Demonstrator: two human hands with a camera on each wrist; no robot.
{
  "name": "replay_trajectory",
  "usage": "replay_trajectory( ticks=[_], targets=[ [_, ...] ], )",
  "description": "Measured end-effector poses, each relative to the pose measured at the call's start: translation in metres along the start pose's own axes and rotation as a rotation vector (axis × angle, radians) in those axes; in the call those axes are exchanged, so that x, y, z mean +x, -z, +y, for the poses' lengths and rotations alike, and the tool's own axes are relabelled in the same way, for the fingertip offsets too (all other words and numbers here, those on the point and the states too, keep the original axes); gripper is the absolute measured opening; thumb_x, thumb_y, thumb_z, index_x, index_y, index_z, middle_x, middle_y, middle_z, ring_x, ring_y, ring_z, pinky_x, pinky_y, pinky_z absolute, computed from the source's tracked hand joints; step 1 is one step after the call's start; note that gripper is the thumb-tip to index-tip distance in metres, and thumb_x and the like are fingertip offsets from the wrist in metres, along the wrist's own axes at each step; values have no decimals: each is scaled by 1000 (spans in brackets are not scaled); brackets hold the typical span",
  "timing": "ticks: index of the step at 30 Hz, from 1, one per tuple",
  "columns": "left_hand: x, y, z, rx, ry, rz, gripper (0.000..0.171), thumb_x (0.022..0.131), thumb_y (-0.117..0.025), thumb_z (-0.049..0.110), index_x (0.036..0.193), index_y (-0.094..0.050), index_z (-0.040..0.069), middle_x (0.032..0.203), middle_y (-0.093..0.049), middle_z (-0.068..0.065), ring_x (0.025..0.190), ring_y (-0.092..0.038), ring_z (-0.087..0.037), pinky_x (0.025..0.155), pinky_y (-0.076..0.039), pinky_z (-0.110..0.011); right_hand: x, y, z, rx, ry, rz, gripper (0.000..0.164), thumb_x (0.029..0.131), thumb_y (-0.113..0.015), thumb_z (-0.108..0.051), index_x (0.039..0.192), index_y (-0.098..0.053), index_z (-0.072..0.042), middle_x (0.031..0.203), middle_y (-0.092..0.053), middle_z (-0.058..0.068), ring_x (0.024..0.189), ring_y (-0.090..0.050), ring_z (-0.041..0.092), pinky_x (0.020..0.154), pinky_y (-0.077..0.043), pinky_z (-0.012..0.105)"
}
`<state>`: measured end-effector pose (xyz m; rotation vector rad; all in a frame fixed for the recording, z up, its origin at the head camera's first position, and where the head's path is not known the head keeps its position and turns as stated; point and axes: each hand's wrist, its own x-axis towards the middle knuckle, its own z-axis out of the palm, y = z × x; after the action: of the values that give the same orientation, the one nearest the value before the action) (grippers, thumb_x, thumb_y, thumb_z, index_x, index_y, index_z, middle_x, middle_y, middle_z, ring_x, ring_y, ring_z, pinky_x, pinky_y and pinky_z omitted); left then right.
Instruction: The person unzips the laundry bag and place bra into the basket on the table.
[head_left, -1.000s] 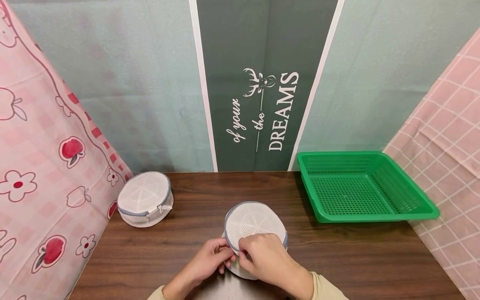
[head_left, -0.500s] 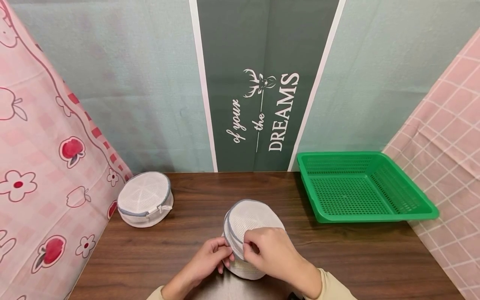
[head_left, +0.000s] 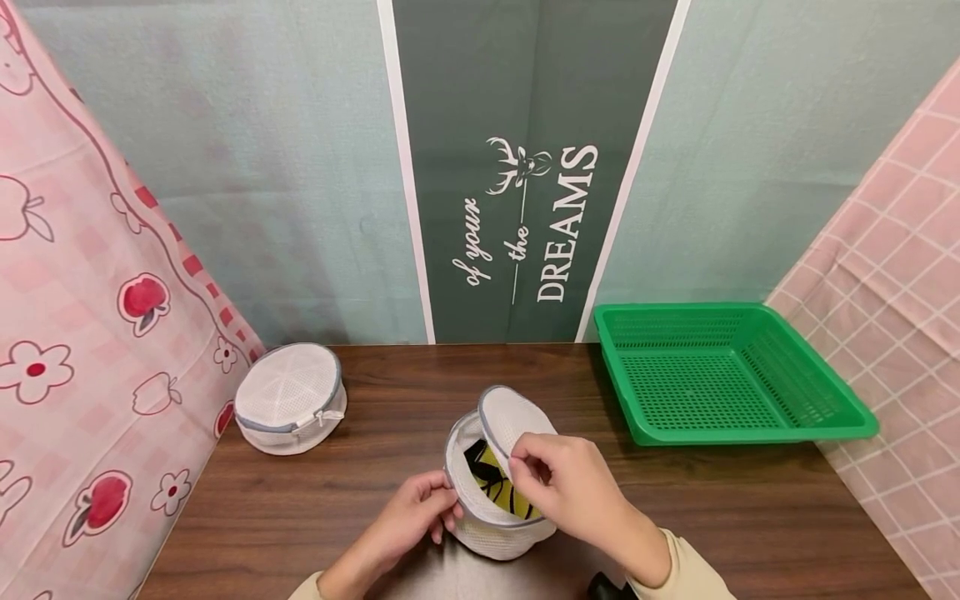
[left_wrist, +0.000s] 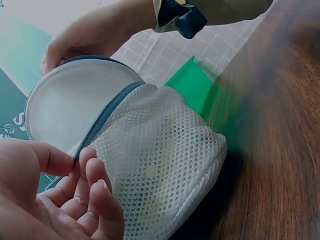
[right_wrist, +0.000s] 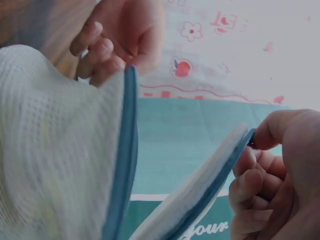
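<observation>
your left hand [head_left: 420, 510] pinches the white mesh bag [head_left: 495, 537] at its rim between thumb and fingers; your right hand [head_left: 566, 483] pinches the edge of its raised lid [head_left: 517, 419]. the bag sits on the table [head_left: 337, 492] in front of you, something yellow and black [head_left: 491, 475] inside, with the green basket [head_left: 750, 435] off to the right.

- White, round mesh bag [head_left: 495, 540] with blue-grey edging: standing on the brown wood-grain worktop [head_left: 390, 408], its mouth partly uncovered.
- Its round white mesh lid [head_left: 514, 418], blue-grey-rimmed: raised at a tilt over the opening.
- Yellow-and-black patterned item [head_left: 501, 493]: inside the bag, partly hidden by the lid.
</observation>
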<state>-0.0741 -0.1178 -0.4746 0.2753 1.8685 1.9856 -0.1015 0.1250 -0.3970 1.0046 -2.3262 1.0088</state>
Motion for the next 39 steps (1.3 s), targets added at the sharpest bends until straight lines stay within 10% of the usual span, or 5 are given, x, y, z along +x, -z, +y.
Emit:
replay_trajectory(
  ticks=[19, 39],
  targets=[
    [-3, 4, 6, -34, -50, 30, 23, 95, -50, 0, 99, -49, -23, 83, -59, -4, 67, -57, -7, 53, -47, -17, -4, 37, 13, 166, -151, 172, 32, 86, -70, 10, 83, -67, -21, 66, -54, -13, 54, -43, 1, 45, -35, 16],
    [-6, 11, 6, -41, -61, 54, 21, 92, -49, -2, 97, -47, -22, 82, -58, -4, 67, -56, -8, 53, -47, -18, -32, 76, 31, 63, -346, 229, 29, 89, -69, 9, 82, -68, -19, 65, -54, -9, 52, -42, 6, 46, -34, 25]
  ],
)
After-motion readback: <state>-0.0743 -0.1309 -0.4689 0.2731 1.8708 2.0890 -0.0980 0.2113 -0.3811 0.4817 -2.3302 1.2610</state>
